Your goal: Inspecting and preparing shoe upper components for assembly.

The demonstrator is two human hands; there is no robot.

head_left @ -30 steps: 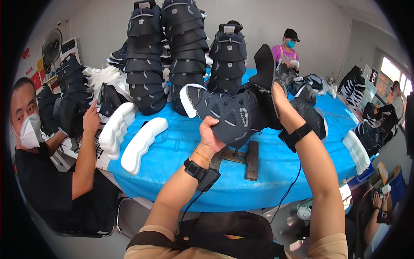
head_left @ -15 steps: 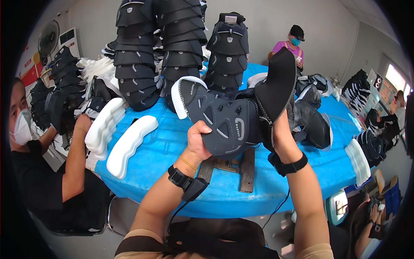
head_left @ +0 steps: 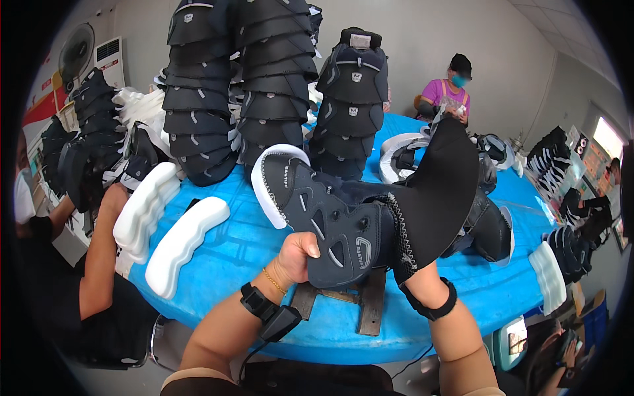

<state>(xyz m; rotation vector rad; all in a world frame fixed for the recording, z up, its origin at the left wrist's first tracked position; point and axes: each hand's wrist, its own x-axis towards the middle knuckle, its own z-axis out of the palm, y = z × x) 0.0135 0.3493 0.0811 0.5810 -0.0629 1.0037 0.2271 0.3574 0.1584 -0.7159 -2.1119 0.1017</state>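
Note:
A dark grey and black shoe upper (head_left: pixel 337 231) is held up over the table, its white-edged end towards the left. My left hand (head_left: pixel 297 259) grips its lower grey edge, thumb on the near face and fingers behind. A wide black flap (head_left: pixel 439 198) with zigzag stitching rises at its right end. My right hand (head_left: pixel 424 287) goes in under that flap, its fingers hidden. Below the upper, a wooden stand (head_left: pixel 371 303) rests on the blue-covered table (head_left: pixel 251 264). To the left lies a white wavy shoe-shaped form (head_left: pixel 186 247).
Tall stacks of black uppers (head_left: pixel 198 125) stand at the back, a shorter stack (head_left: pixel 350 105) beside them. More white forms (head_left: pixel 146 214) lie stacked at left, others (head_left: pixel 548 277) at the right edge. A person (head_left: pixel 99 277) sits close on the left; another (head_left: pixel 449 96) is across the table.
The upper and both my hands sit lower in the picture; the table scene has shifted too. The black flap has turned, showing more of its face and covering my right hand further.

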